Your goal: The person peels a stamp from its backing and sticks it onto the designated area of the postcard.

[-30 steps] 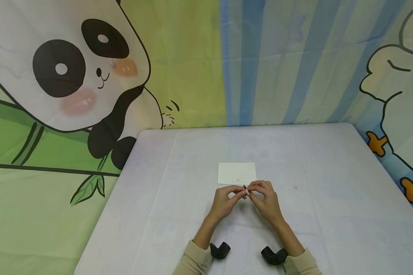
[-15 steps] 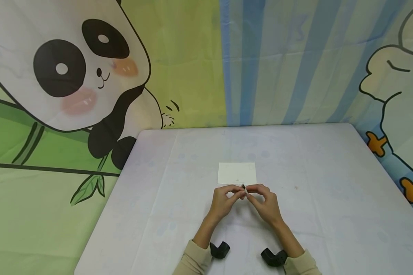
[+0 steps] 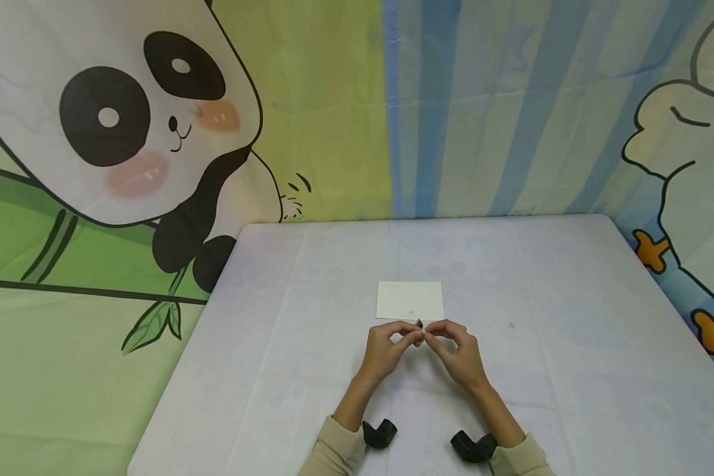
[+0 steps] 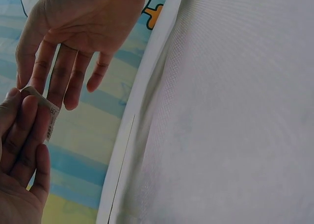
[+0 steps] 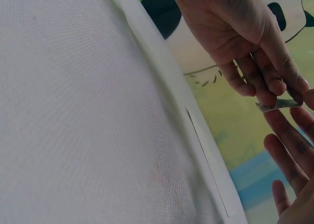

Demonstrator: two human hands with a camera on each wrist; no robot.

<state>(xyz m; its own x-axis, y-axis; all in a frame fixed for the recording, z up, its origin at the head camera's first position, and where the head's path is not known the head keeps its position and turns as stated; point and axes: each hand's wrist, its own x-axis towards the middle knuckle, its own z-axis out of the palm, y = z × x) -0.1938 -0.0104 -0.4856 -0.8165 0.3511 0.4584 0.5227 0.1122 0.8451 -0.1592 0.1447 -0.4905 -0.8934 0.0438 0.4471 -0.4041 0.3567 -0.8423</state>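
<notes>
A small postage stamp point(image 4: 53, 117) with a toothed edge and a printed 80 is held between both hands, slightly bent. In the head view only its dark tip point(image 3: 419, 324) shows above the fingertips. My left hand point(image 3: 383, 350) pinches it between thumb and fingers, which hide much of it. From the other side my right hand point(image 3: 463, 357) pinches it at the edge, fingertips close against the left ones. Side-on in the right wrist view, the stamp point(image 5: 278, 105) is a thin curved strip. Just beyond the hands lies a white card point(image 3: 409, 300) with a small mark near its lower edge.
The white-covered table point(image 3: 309, 277) reaches to a cartoon-printed curtain point(image 3: 327, 112) at the back. Black curved pieces, one left point(image 3: 380, 434) and one right point(image 3: 473, 446), sit at the wrists beside the rolled sleeves.
The stamp has turned between the fingers, so less of its pale side shows in the head view. The right fingertips have shifted slightly left, closer to the left ones; the card stays put.
</notes>
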